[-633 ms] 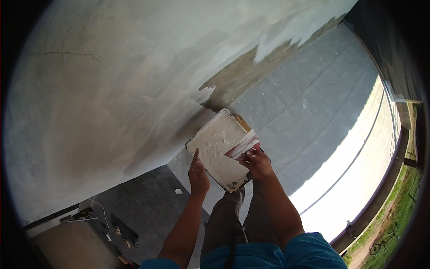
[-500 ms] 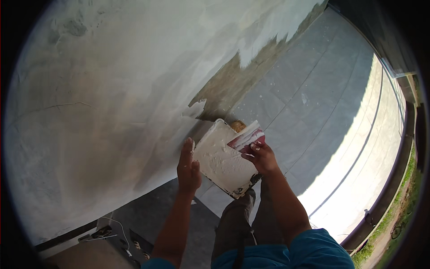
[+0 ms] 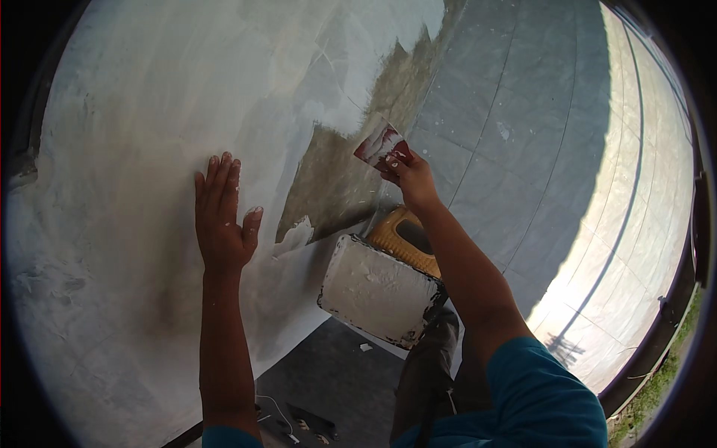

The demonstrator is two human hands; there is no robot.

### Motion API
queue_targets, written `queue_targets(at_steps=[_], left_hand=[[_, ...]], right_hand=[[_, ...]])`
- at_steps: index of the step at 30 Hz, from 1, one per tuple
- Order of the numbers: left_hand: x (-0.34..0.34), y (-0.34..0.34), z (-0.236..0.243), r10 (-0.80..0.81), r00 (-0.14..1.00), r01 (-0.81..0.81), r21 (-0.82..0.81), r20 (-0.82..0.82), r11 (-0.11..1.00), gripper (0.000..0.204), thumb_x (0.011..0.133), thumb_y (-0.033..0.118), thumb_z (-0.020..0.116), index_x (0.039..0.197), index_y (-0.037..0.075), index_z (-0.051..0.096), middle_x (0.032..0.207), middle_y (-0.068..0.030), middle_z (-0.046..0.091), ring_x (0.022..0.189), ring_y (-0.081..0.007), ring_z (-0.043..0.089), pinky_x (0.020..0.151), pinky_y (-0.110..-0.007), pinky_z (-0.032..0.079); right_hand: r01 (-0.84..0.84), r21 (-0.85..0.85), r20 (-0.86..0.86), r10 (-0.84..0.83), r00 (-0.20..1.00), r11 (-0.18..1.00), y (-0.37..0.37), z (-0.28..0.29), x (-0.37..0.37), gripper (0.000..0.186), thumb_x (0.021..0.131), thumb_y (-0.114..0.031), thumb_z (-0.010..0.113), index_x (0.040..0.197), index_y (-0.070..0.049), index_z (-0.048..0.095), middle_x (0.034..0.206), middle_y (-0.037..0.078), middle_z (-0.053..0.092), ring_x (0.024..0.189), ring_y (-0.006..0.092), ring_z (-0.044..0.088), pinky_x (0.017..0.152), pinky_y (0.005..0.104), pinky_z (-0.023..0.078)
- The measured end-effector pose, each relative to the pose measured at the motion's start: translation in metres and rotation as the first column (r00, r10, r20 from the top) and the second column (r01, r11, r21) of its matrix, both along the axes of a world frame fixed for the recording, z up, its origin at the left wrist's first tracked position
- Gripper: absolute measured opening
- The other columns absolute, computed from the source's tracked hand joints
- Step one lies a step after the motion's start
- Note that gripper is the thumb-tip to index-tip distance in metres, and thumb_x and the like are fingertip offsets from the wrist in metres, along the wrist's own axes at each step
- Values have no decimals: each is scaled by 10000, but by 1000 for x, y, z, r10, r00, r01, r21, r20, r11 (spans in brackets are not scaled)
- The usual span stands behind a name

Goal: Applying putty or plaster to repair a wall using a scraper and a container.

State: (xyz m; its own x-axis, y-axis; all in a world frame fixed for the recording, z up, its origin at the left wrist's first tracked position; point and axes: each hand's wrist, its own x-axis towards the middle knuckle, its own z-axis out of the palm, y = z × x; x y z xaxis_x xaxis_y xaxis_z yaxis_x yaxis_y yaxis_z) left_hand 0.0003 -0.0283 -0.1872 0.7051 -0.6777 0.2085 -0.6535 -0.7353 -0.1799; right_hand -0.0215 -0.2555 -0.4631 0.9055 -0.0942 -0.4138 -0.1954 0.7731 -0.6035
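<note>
My left hand (image 3: 222, 216) lies with straight fingers flat against the wall (image 3: 142, 112), or just over it, and holds nothing. In my right hand (image 3: 412, 179) is a dark red flat putty spreader (image 3: 379, 146), pinched between thumb and fingers and smeared with white putty. Its edge is near the bare brown-grey strip (image 3: 328, 172) low on the wall; whether they touch I cannot tell. White putty (image 3: 381, 290) fills a squarish container with a dark, crusted rim (image 3: 364, 327), below my right forearm and close to my legs. White specks stick to both hands.
A yellow woven-looking thing with an opening (image 3: 401, 230) stands between the container and the wall's foot. Grey flooring (image 3: 515, 149) with seams runs along the right, sunlit farther out. Darker floor (image 3: 321, 373) at the bottom bears a white cable (image 3: 280, 411) and a small dark object.
My left hand has left the container's side and moved left onto or over the wall. My right hand has carried the spreader up and left, away from the putty. The view has shifted.
</note>
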Motion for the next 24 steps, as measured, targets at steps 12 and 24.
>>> queue_targets(at_steps=[12, 24], left_hand=[[42, -11, -3, -8, 995, 9, -14, 95, 1000, 580, 968, 408, 360, 1373, 6, 468, 1434, -151, 464, 1389, -331, 355, 1147, -522, 197], [39, -14, -2, 62, 993, -64, 14, 97, 998, 663, 986, 485, 268, 1358, -24, 473, 1411, -187, 478, 1381, -359, 357, 1150, -523, 180]], right_hand=[[133, -697, -26, -209, 978, 704, 11, -9, 100, 272, 857, -77, 559, 1101, -75, 680, 970, 184, 683, 865, 335, 668, 755, 377, 510], [76, -705, -181, -282, 942, 705, 35, -21, 84, 332, 846, -74, 555, 1164, -58, 652, 906, 240, 655, 850, 387, 659, 739, 416, 515]])
